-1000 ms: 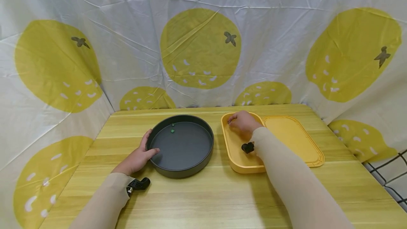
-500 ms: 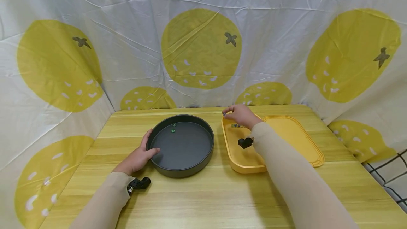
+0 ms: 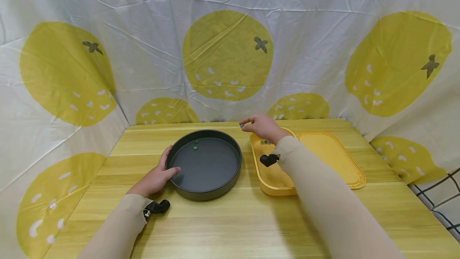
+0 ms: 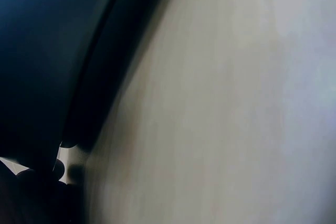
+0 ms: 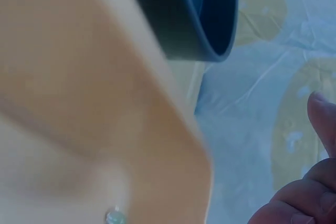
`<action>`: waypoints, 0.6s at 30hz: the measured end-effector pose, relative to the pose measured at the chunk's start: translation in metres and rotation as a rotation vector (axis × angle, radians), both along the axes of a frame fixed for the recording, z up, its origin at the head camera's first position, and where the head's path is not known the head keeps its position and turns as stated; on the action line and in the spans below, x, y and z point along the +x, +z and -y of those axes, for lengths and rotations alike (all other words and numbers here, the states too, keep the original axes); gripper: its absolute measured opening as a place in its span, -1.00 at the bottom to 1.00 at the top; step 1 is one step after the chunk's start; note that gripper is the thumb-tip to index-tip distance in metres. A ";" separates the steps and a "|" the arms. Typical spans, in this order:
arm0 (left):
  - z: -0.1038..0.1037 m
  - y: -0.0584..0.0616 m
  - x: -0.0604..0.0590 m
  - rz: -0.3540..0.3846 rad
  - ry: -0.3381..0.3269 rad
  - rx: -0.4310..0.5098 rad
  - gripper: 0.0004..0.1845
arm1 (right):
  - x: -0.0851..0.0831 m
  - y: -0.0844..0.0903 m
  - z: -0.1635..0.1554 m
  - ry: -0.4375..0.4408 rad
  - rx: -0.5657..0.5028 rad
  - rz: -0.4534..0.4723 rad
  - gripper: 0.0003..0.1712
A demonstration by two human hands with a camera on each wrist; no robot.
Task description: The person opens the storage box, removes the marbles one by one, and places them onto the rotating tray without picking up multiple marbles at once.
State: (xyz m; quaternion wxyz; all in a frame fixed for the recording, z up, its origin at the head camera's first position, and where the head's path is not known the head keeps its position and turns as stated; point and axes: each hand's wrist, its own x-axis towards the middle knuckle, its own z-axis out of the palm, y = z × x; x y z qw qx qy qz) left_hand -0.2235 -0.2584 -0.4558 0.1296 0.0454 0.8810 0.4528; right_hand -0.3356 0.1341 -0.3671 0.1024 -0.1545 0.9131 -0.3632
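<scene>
A: We're at a wood table (image 3: 230, 219) walled in by lemon-print cloth (image 3: 143, 63). Our left hand (image 3: 155, 179) rests open against the pan (image 3: 204, 164) rim, steadying it.

B: And our right hand (image 3: 264, 127) pinches a bead (image 3: 242, 125) between tray (image 3: 267, 179) and pan, just past the pan's far rim.

A: We'd better carry it over the pan's middle and let go low, so it doesn't bounce. One bead (image 3: 195, 147) lies inside; others wait in the tray.

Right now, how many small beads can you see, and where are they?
At least 4: two in the dark round pan near its far rim, one pinched by the right hand at, and a small cluster in the yellow tray at; some may be hidden.
</scene>
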 end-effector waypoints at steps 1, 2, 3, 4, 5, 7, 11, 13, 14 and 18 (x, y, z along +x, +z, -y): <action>0.000 0.000 0.000 0.000 0.000 0.001 0.03 | 0.001 0.001 0.003 0.002 -0.003 0.000 -0.59; 0.000 0.000 0.000 0.000 0.000 0.001 0.03 | 0.002 0.002 0.005 0.005 -0.003 0.000 -0.60; 0.000 0.000 0.000 -0.001 0.000 0.000 0.03 | 0.003 0.003 0.008 0.010 -0.005 0.002 -0.60; 0.000 0.000 0.000 -0.001 0.001 0.000 0.03 | 0.003 0.004 0.011 0.015 -0.004 0.002 -0.60; 0.000 0.000 0.000 -0.001 0.001 0.000 0.03 | 0.004 0.005 0.014 0.022 -0.001 0.004 -0.60; 0.000 -0.001 0.000 0.000 0.002 -0.004 0.03 | 0.006 0.007 0.020 0.034 -0.005 0.019 -0.60; 0.000 -0.001 0.000 0.000 0.003 -0.007 0.03 | 0.009 0.009 0.033 0.060 0.007 0.024 -0.60; 0.000 -0.001 0.000 -0.001 0.003 -0.007 0.03 | 0.011 0.010 0.039 0.071 0.008 0.015 -0.60; 0.000 -0.001 0.000 -0.001 0.003 -0.007 0.03 | 0.012 0.010 0.042 0.078 0.001 0.013 -0.61; 0.000 -0.001 0.000 -0.001 0.005 -0.008 0.03 | 0.014 0.010 0.053 0.110 -0.014 -0.003 -0.62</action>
